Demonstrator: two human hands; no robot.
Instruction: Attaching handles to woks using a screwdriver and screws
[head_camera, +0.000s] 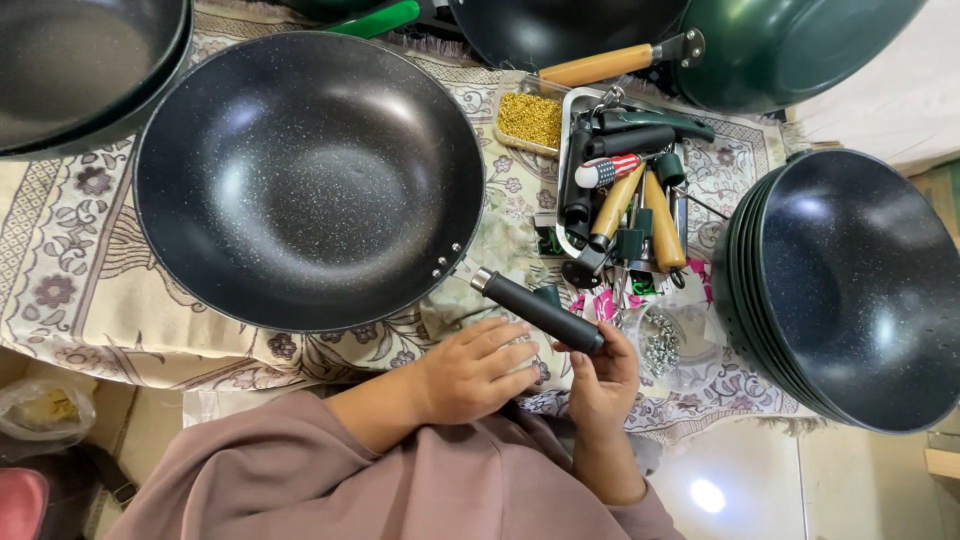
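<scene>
Head view, looking down: nearest the body, the left hand (470, 372) rests palm down with loosely curled fingers on the patterned cloth (60, 290), grasping nothing that I can see. Just beside it, the right hand (603, 378) grips the near end of a black handle (538, 310), which slants up toward the rim of the large speckled wok (308, 178), its metal tip close to the rim's rivets. Right of that hand sits a clear container of small silvery screws (662, 345). Farther off, a metal tray (566, 180) holds a jumble of wooden and black handles plus a screwdriver, with a small box of yellow-gold bits (529, 119) touching its left side. A stack of dark woks (850, 285) stands at the right; more pans lie along the far edge.
</scene>
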